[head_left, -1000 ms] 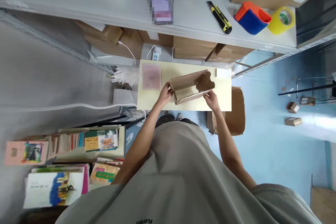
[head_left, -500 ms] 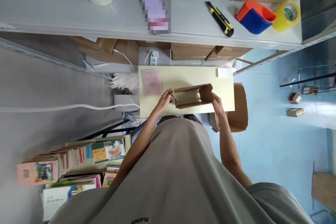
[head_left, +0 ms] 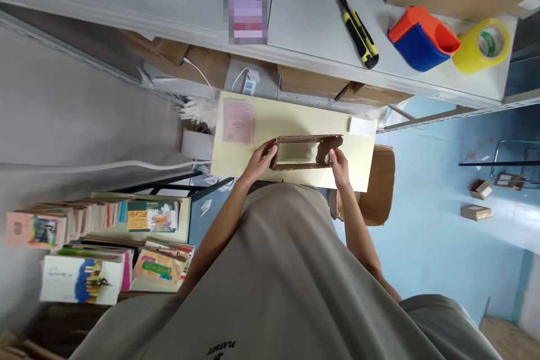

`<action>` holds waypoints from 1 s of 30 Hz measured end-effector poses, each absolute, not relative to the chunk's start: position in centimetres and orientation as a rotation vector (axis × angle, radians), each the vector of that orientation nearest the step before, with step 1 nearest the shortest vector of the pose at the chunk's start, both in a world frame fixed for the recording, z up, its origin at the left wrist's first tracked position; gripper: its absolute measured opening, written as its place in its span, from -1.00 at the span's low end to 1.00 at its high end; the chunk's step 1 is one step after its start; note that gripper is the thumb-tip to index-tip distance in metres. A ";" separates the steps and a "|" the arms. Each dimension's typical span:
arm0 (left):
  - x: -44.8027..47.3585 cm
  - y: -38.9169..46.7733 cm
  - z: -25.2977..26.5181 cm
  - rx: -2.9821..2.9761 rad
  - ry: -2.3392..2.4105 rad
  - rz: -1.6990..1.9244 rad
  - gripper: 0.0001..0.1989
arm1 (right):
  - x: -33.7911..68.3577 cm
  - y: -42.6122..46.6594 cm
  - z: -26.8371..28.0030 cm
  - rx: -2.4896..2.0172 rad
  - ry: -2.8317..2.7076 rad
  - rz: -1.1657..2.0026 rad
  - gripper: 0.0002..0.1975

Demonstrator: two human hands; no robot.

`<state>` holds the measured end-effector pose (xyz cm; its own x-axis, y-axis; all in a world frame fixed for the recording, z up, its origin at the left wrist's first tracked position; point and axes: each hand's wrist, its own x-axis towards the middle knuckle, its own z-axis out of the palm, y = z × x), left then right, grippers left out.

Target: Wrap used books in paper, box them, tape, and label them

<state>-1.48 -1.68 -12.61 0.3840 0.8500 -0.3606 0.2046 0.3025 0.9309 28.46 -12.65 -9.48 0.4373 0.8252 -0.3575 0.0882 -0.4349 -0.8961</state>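
Over the pale yellow table [head_left: 291, 118], a small brown cardboard box [head_left: 301, 166] is held with its hollow inside facing me. My left hand [head_left: 260, 161] grips the box's left end, the thumb and fingers on its edge. At the right end, my right hand [head_left: 340, 167] pinches a cardboard flap, with its thumb on the inner side. A pink printed sheet [head_left: 238, 121] lies on the table to the left of the box. At the table's right side is a small white stack [head_left: 361, 126], perhaps of cards or labels.
On the grey shelf [head_left: 304, 22] above sit a utility knife [head_left: 358, 34], a red-and-blue tape dispenser [head_left: 422, 39] and a yellow tape roll [head_left: 481, 45]. An open carton [head_left: 379, 191] stands right of the table. Books [head_left: 84, 275] fill a rack at lower left.
My right hand has shifted left along the box's right end, its thumb now on the inside of the flap. My left hand still holds the left end. The whole view has turned slightly.
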 end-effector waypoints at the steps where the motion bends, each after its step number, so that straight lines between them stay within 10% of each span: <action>1: -1.0 -1.7 -12.8 1.206 1.137 0.596 -0.01 | 28.9 -12.6 -9.7 -1.818 -0.800 1.072 -0.27; 30: 1.2 -0.2 -18.2 1.418 1.386 0.637 -0.34 | 30.0 -10.4 -14.5 -1.980 -0.846 1.067 -0.03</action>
